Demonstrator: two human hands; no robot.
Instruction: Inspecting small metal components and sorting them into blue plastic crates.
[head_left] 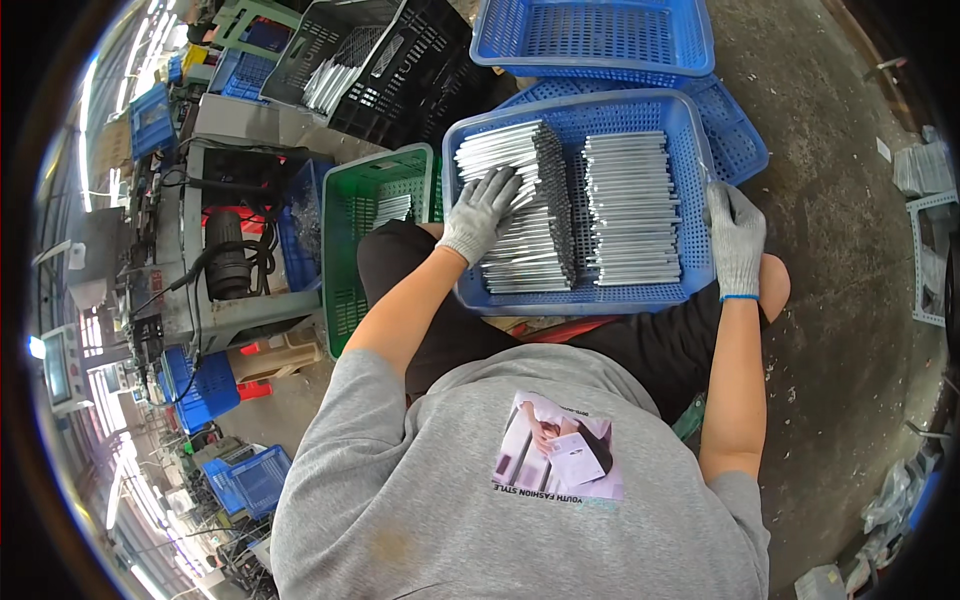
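A blue plastic crate [578, 112] sits before me at my knees, with two stacks of thin silvery metal tubes in it. My left hand [480, 212], in a light grey work glove, lies on the left stack of tubes [525, 245] with its fingers stretched out. That stack is higher and its tube ends show dark on the right side. The right stack of tubes [633, 210] lies lower and in even rows. My right hand [737, 235], gloved too, is closed round the crate's right rim, its fingertips partly hidden.
Blue crates [590, 45] stand beyond. At the far left a black crate [425, 75] and a green crate [335, 280] hold more tubes [330, 88]. A machine [235, 255] with cables stands left. Concrete floor [840, 300] lies right, with a metal rack [928, 255] at its edge.
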